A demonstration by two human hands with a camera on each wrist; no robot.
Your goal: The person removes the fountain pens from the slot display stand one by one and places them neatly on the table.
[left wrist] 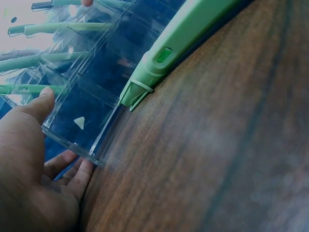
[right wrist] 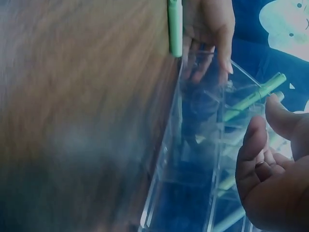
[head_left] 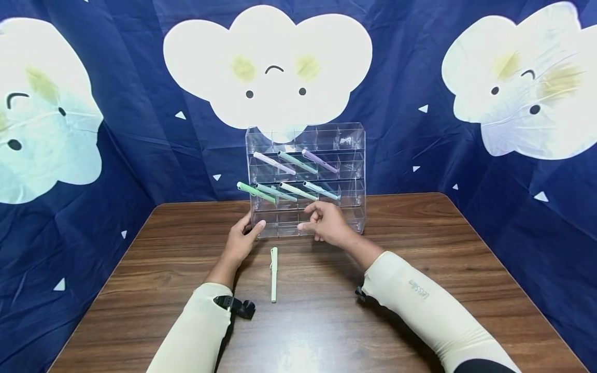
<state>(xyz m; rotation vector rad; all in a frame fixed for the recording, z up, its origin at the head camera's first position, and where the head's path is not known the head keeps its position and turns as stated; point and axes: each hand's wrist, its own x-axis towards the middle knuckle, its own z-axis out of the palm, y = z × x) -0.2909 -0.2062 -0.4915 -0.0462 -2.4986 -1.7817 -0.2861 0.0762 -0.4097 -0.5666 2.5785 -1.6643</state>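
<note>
A clear acrylic rack (head_left: pixel 287 231) stands on the table, its stepped tiers split into small compartments. My left hand (head_left: pixel 239 241) holds the rack's lower left corner, thumb in front and fingers around the side. In front of the lower tier hovers my right hand (head_left: pixel 329 224), fingers loosely bent, thumb and forefinger apart and nothing between them. A bright green pen (head_left: pixel 256 192) leans in the rack's second filled row with several pastel pens. Above them slant a white pen (head_left: pixel 274 163), a teal pen (head_left: pixel 297 162) and a purple pen (head_left: pixel 320 161). One pale green capped pen (head_left: pixel 274 277) lies on the wood.
The brown wooden table (head_left: pixel 154 280) has rounded far corners. Behind and beside it hangs a dark blue cloth (head_left: pixel 396 155) printed with white clouds and small triangles. Both forearms wear pale sleeves (head_left: pixel 420 300), with a small dark camera (head_left: pixel 242 308) strapped at the left wrist.
</note>
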